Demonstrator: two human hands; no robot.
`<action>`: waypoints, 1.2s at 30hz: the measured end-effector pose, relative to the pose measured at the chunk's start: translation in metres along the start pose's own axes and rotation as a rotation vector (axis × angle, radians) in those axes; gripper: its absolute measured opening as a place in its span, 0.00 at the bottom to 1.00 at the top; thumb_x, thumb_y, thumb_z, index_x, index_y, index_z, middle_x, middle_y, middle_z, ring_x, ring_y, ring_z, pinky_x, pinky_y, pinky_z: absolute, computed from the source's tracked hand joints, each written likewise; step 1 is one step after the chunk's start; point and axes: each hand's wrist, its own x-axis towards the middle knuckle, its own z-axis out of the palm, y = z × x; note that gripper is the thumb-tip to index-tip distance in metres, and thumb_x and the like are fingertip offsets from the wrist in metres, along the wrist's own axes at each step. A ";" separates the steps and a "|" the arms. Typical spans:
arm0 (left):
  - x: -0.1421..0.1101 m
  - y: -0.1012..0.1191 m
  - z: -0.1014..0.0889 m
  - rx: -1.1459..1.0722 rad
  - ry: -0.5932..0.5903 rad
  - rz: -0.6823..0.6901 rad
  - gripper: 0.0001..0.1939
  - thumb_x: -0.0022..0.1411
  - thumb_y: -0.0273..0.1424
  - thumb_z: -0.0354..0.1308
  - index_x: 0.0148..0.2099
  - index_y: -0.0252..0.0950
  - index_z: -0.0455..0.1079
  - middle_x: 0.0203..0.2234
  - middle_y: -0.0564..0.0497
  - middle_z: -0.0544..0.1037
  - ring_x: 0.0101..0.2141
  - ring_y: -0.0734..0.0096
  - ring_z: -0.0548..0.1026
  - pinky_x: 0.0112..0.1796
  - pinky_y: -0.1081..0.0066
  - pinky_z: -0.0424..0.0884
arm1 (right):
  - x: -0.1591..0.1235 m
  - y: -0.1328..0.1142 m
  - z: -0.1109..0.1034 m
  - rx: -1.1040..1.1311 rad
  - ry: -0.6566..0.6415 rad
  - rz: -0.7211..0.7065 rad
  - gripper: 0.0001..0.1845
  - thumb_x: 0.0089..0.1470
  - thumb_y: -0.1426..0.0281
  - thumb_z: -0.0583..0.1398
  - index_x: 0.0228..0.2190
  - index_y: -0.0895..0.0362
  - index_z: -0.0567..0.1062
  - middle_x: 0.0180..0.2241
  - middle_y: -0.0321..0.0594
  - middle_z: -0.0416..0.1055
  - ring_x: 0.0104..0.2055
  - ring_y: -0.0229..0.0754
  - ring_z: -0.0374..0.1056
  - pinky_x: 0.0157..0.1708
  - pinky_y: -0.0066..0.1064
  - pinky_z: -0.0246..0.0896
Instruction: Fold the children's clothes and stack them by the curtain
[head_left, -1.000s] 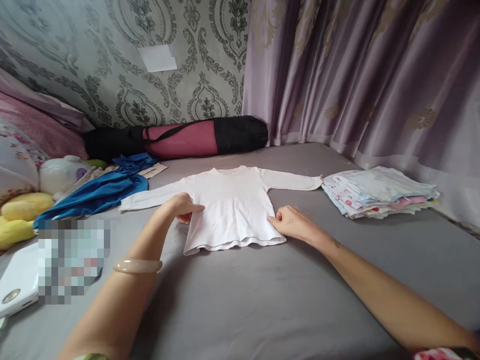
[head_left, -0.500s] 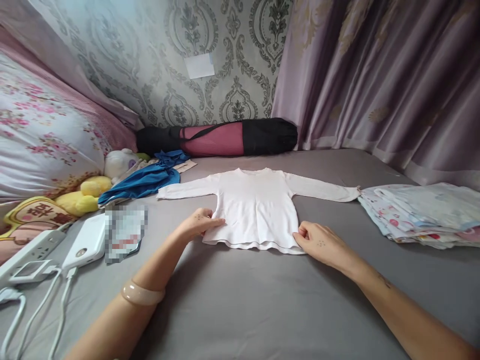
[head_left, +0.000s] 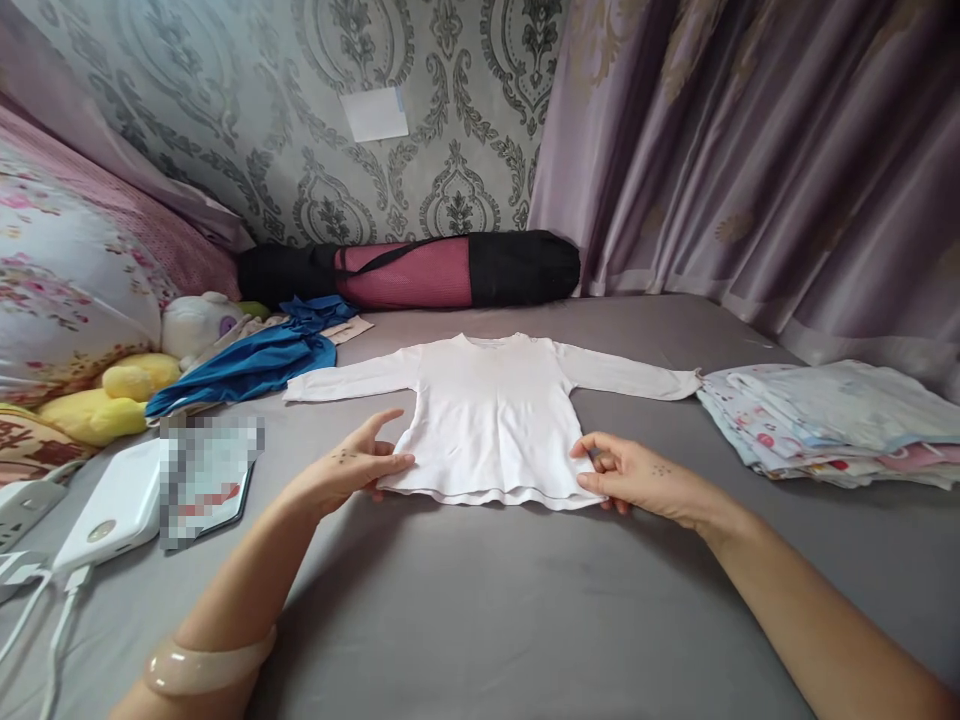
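A small white long-sleeved shirt [head_left: 491, 420] lies flat on the grey bed sheet [head_left: 480, 610], its sleeves stretched out to both sides and its neckline facing away from me. At the shirt's lower left corner is my left hand [head_left: 349, 460], its thumb resting on the cloth and its index finger lifted and apart. My right hand [head_left: 637, 475] is at the lower right corner, thumb on the hem, index finger on the side edge, a gap between them. Other fingertips of both hands are low by the hem, partly hidden. The hem is slightly wavy.
Folded clothes [head_left: 840, 420] are stacked at right. On the left are a blue garment [head_left: 247, 365], plush toys [head_left: 105, 400], a white power bank [head_left: 112, 500] with cables, a blurred flat item [head_left: 206, 490] and a power strip [head_left: 26, 510]. A rolled bag [head_left: 409, 272] lies along the wall.
Both hands have loosened from their pinch on the hem corners, and the index fingers have spread from the thumbs. The view has shifted slightly to the right. The shirt stays spread flat.
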 end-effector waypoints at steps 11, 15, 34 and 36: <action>-0.001 -0.003 -0.026 0.312 -0.235 0.062 0.26 0.46 0.48 0.65 0.45 0.40 0.77 0.18 0.57 0.64 0.20 0.75 0.60 0.22 0.75 0.57 | -0.004 0.003 -0.013 -0.287 -0.010 -0.020 0.13 0.47 0.61 0.61 0.34 0.54 0.76 0.22 0.30 0.61 0.24 0.34 0.54 0.23 0.26 0.48; -0.001 -0.004 -0.032 0.366 -0.308 0.092 0.25 0.48 0.48 0.64 0.45 0.39 0.77 0.21 0.55 0.69 0.21 0.75 0.62 0.23 0.75 0.56 | -0.001 0.005 -0.011 -0.382 0.020 0.000 0.12 0.47 0.60 0.60 0.31 0.55 0.74 0.18 0.28 0.58 0.22 0.33 0.51 0.23 0.26 0.44; 0.043 -0.003 -0.014 -0.473 -0.062 -0.031 0.12 0.57 0.32 0.66 0.40 0.32 0.70 0.24 0.49 0.77 0.24 0.76 0.74 0.26 0.77 0.70 | 0.057 -0.054 0.024 -0.735 0.268 -0.332 0.16 0.59 0.67 0.50 0.32 0.58 0.76 0.32 0.38 0.75 0.35 0.40 0.68 0.33 0.27 0.55; 0.046 0.001 -0.009 -0.498 -0.060 -0.053 0.10 0.58 0.32 0.65 0.38 0.32 0.71 0.24 0.48 0.77 0.24 0.73 0.74 0.26 0.74 0.71 | 0.080 -0.067 0.043 -0.765 0.311 -0.413 0.17 0.60 0.71 0.49 0.43 0.58 0.75 0.45 0.44 0.75 0.46 0.42 0.69 0.44 0.28 0.57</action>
